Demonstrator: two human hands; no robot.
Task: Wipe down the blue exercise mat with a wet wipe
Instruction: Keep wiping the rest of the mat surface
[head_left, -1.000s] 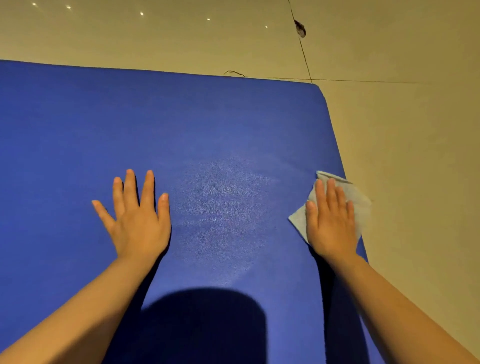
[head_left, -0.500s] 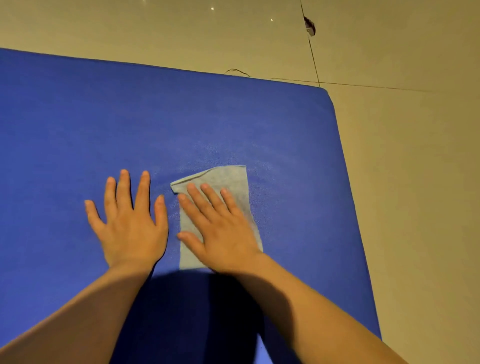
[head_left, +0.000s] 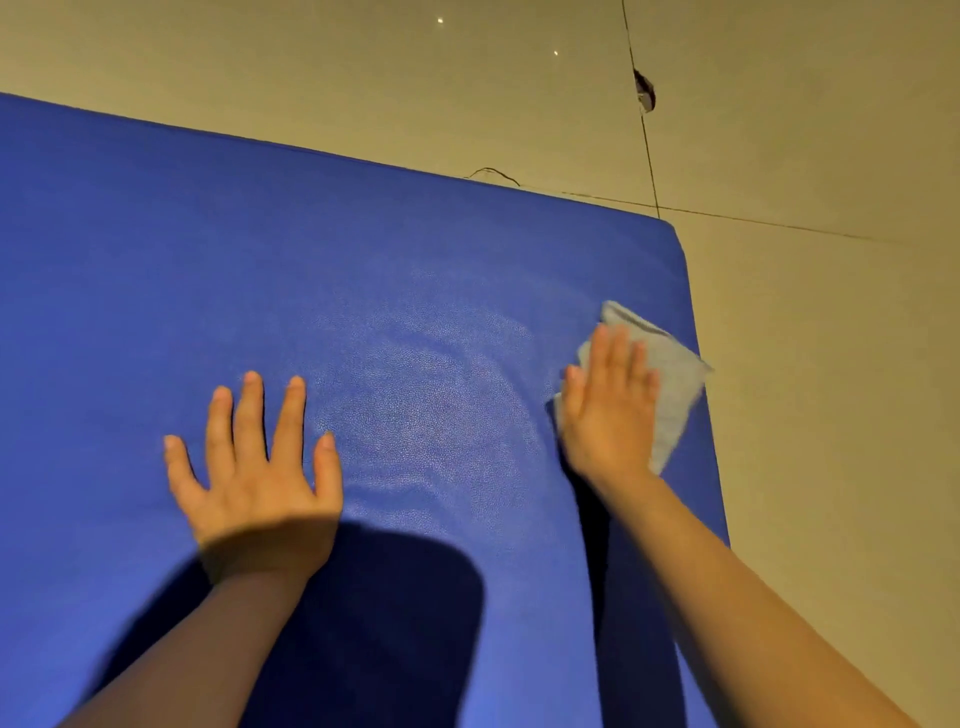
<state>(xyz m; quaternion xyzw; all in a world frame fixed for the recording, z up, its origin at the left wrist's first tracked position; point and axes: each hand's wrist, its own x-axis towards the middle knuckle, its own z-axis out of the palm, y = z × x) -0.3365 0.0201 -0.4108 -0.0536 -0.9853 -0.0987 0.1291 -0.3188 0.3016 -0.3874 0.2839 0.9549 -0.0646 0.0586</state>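
Blue, pebbled vinyl fills my view: the exercise mat lies flat on the floor, its far right corner rounded; a damp sheen arcs across its middle. At its right edge I see the wet wipe, pale grey and crumpled, one corner overhanging; my right hand presses it with straight fingers. My left hand rests flat on the mat, fingers spread. Beyond, beige floor tiles with dark seams.

mat on floor. left hand flat on mat, mid-left. right hand flat on wipe, at mat's right edge.
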